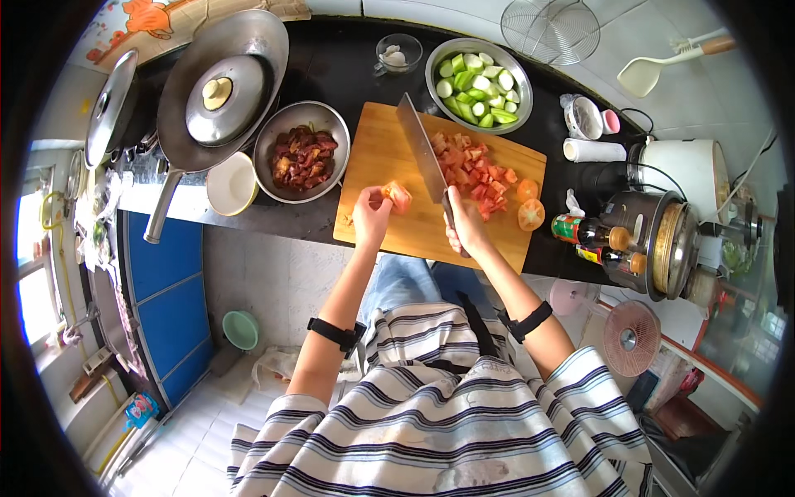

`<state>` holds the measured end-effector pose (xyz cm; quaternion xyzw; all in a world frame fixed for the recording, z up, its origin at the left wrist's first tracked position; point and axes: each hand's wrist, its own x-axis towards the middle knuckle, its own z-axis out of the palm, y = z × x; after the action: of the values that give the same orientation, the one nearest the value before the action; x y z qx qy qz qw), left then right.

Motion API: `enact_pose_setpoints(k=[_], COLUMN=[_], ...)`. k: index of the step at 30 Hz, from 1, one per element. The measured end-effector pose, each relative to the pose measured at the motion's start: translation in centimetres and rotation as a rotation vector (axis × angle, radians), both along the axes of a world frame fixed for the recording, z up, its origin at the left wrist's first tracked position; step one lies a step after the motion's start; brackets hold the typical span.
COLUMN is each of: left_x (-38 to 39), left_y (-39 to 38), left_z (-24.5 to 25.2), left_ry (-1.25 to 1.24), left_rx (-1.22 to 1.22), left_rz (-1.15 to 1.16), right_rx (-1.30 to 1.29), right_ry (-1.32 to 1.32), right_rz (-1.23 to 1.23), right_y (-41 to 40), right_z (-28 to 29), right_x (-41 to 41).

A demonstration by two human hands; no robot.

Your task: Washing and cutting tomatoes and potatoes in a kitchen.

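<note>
My left hand (371,214) pinches a piece of tomato (397,197) on the left part of a wooden cutting board (372,149). In my right hand (463,220) is the dark handle of a cleaver (421,143), its broad blade slanting away from me across the board. A pile of chopped tomato (481,174) lies just right of the blade. Farther right, two cut tomato pieces (531,214) rest near the board's edge, one showing its cut face.
A steel bowl of cut green gourd (479,86) stands behind the board, beside a glass cup (399,54). Left are a bowl of dark meat (303,152), a cream bowl (231,184) and a wok (223,81) with a lid inside. Sauce bottles (590,233) and a cooker (664,242) stand right.
</note>
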<state>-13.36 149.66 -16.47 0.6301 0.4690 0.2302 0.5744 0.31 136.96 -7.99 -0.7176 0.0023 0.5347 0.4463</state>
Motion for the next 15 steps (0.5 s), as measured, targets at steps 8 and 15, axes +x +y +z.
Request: enact_pose_setpoints(k=[8,15], left_x=[0.5,0.1], left_y=[-1.6,-1.3], left_z=[0.5,0.4], left_ry=[-0.169,-0.154], left_rx=[-0.313,-0.333], left_rz=[0.015,-0.04], right_rx=[0.066,0.012], right_ry=[-0.045,-0.34], right_rz=[0.034,0.251], right_y=[-1.3,-2.2], right_z=[2.7,0.8], right_x=[-3.6,-5.0])
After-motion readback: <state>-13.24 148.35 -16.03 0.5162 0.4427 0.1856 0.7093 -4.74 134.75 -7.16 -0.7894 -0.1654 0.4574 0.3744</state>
